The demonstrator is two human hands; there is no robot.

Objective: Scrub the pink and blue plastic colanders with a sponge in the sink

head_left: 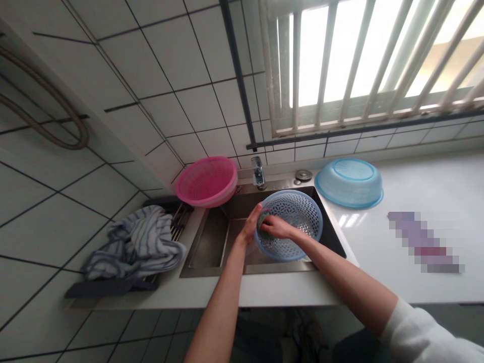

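A light blue plastic colander point(289, 247) with a pierced lattice wall is tilted over the steel sink point(212, 239). My left hand point(250, 224) is closed on its left rim, with the fingers partly hidden behind the wall. Inside the colander, my right hand point(276, 227) presses a greyish-green scrubbing pad point(261, 220) against the left inner wall. The pad shows only partly around the fingers, and its exact material is hard to make out.
Behind the sink stands a chrome faucet point(257, 172). A pink basket point(207, 181) leans at the back left, and a clear blue basin point(350, 182) lies upside down on the right counter. A striped cloth point(139, 242) covers a rack at left; a blurred purple item point(421, 242) lies right.
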